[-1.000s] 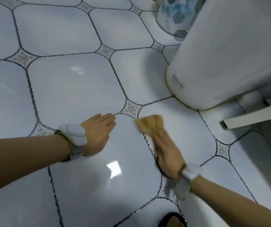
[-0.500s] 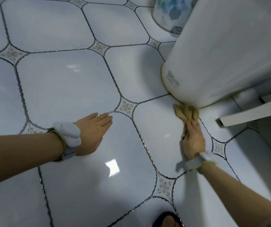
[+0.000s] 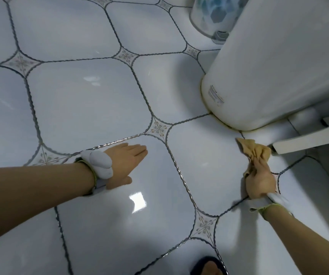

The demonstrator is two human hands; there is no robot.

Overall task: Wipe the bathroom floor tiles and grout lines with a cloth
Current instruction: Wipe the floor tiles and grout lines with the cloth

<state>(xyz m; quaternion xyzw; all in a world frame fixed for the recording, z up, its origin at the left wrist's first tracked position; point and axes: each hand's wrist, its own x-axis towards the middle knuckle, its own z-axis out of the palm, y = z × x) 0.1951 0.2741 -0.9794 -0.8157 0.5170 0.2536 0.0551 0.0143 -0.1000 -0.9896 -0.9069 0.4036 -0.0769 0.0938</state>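
Now the right hand [image 3: 260,180] is gripping the bunched cloth [image 3: 254,150], its length pointing toward twelve o'clock at the toilet base [image 3: 259,96]; the left hand [image 3: 126,161] is pressing flat, fingers straight, at nine o'clock on the floor tiles [image 3: 84,104].

Glossy pale floor tiles [image 3: 84,100], dark wavy grout lines [image 3: 141,90]; white toilet base [image 3: 274,76] right.

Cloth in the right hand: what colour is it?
Tan, a yellowish brown; the cloth shows in the head view, bunched in the right hand.
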